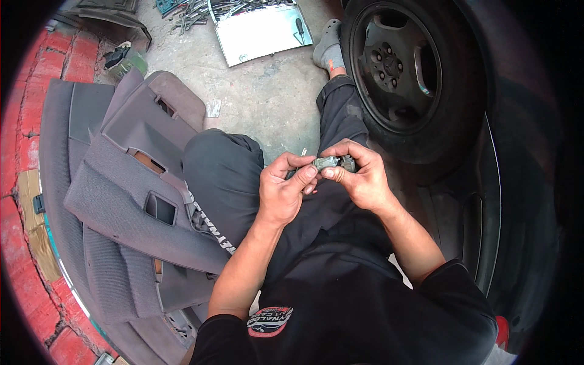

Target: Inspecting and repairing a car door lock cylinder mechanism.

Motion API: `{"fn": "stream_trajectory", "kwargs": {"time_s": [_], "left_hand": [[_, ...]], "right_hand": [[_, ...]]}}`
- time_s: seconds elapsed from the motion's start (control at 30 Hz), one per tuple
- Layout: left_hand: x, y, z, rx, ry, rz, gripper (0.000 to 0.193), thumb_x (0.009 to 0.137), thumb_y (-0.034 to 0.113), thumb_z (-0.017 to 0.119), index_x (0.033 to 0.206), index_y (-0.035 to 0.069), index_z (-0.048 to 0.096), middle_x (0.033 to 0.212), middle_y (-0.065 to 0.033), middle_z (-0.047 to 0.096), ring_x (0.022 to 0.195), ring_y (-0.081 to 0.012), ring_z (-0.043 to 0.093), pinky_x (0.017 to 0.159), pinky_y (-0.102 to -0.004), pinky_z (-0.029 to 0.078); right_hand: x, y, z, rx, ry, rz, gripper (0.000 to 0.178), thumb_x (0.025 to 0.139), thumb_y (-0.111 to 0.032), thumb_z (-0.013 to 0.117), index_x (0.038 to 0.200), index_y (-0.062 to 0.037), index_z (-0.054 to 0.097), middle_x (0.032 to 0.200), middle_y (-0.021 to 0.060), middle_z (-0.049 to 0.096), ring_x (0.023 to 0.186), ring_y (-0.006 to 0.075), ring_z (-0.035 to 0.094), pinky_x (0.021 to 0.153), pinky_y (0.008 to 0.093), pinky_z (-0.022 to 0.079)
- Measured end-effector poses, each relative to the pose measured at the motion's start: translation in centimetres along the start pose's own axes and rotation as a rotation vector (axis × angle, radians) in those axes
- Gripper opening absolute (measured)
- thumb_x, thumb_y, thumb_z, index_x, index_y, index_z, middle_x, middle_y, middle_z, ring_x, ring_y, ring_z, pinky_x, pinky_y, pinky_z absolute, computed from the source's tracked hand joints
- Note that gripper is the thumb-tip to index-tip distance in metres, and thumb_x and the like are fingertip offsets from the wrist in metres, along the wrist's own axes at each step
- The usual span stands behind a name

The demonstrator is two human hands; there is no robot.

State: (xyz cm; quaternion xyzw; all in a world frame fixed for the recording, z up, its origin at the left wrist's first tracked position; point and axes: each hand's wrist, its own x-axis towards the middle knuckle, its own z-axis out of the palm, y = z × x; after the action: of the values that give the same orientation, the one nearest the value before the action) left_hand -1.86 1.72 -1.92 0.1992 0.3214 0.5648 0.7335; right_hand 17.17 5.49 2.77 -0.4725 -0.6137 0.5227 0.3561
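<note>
Fingers (295, 162) and thumbs of two bare hands are closed around a small cylindrical part (327, 162), just off the centre of the view toward two o'clock. The left hand (281, 193) pinches the part's greyish, shiny body; the right hand (364, 179) grips its dark, ribbed end (348, 163) between thumb and forefinger. A thin pale piece (304, 151) sticks up beside the left fingers, too small to identify.

Below the hands, toward six o'clock, is the person's black T-shirt (359, 298) with a round badge. Dark trousers (222, 182) cover a bent left leg toward nine o'clock and a right leg stretched toward one o'clock, ending in a grey clog (329, 48).

At nine o'clock, grey car trim panels (118, 182) lie stacked. Between one and two o'clock stands a black wheel (395, 64), close beside the clog. Farther off, near twelve o'clock, an open tool case (261, 45) rests on the concrete floor (243, 103), a dark-handled screwdriver (299, 27) in it. Loose tools (193, 17) lie toward eleven o'clock. A red brick wall (15, 237) curves along the far nine o'clock edge.
</note>
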Motion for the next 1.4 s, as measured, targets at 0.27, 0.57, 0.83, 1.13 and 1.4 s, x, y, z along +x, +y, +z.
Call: {"fn": "stream_trajectory", "kwargs": {"time_s": [0.27, 0.57, 0.83, 1.13, 1.4], "left_hand": [[0.0, -0.3, 0.4, 0.777, 0.054, 0.514, 0.017, 0.099, 0.002, 0.073, 0.115, 0.000, 0.069, 0.099, -0.0118, 0.073, 0.080, -0.0140, 0.065, 0.065, -0.0277, 0.050], [0.2, 0.0, 0.2, 0.123, -0.041, -0.051, 0.029, 0.102, 0.006, 0.069, 0.129, -0.001, 0.062, 0.100, -0.0105, 0.074, 0.079, -0.0117, 0.064, 0.072, -0.0258, 0.053], [-0.6, 0.7, 0.9, 0.980, 0.002, 0.294, 0.032, 0.101, -0.005, 0.058, 0.132, -0.005, 0.052, 0.112, -0.0167, 0.074, 0.104, -0.0196, 0.071, 0.093, -0.0319, 0.054], [-0.9, 1.6, 2.4, 1.102, 0.056, 0.334, 0.013, 0.098, -0.001, 0.068, 0.111, -0.003, 0.070, 0.100, -0.0126, 0.074, 0.093, -0.0230, 0.073, 0.082, -0.0323, 0.056], [-0.8, 1.2, 2.1, 1.190, 0.045, 0.384, 0.012, 0.101, 0.006, 0.067, 0.108, -0.002, 0.064, 0.098, -0.0183, 0.073, 0.090, -0.0350, 0.073, 0.078, -0.0396, 0.056]], "right_hand": [[-0.3, 0.0, 0.3, 0.224, 0.010, 0.299, 0.026, 0.091, -0.010, 0.083, 0.114, -0.0017, 0.073, 0.099, 0.0032, 0.073, 0.087, 0.0102, 0.065, 0.079, 0.0280, 0.055], [0.0, 2.8, -0.8, 0.532, -0.113, 0.276, 0.023, 0.101, -0.015, 0.074, 0.120, -0.0023, 0.068, 0.096, 0.0029, 0.069, 0.072, 0.0082, 0.061, 0.059, 0.0253, 0.047], [0.3, 4.3, -2.2, 0.709, -0.103, 0.249, 0.033, 0.101, -0.024, 0.074, 0.123, -0.0015, 0.065, 0.104, 0.0112, 0.071, 0.069, 0.0115, 0.060, 0.056, 0.0257, 0.045], [0.4, 4.0, -2.5, 0.527, -0.066, 0.245, 0.025, 0.101, -0.012, 0.074, 0.123, -0.0007, 0.067, 0.086, 0.0016, 0.068, 0.071, 0.0084, 0.063, 0.058, 0.0237, 0.047], [0.4, 3.7, -2.4, 0.374, -0.056, 0.279, 0.026, 0.099, -0.010, 0.076, 0.122, -0.0006, 0.068, 0.086, 0.0019, 0.069, 0.071, 0.0076, 0.063, 0.058, 0.0235, 0.048]]}}
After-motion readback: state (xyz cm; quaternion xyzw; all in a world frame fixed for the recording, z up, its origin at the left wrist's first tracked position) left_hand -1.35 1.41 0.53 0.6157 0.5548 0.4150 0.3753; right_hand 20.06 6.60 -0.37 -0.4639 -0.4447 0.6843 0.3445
